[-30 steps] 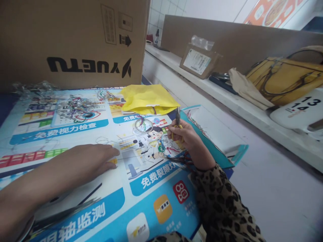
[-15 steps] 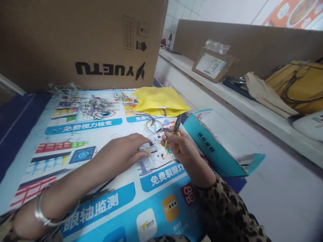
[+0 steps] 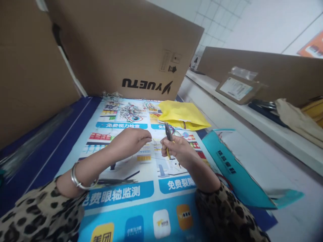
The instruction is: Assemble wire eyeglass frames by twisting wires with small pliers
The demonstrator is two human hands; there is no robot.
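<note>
Faces a big cardboard box [image 3: 126, 50] standing at the far edge of the poster [image 3: 121, 198] spread on the counter [image 3: 50, 134], with a teal folder [image 3: 232, 168] lying off the poster's right edge and a yellow bag [image 3: 184, 116] on its far right corner. Holds the left hand [image 3: 131, 141] above the poster's middle, fingers [image 3: 147, 136] pinched together on something too thin to make out, and the right hand [image 3: 176, 151] just beside it. Grips yellow-handled pliers [image 3: 168, 134] in the right fingers, curled shut round the handles, dark nose pointing up toward the poster's far edge.
</note>
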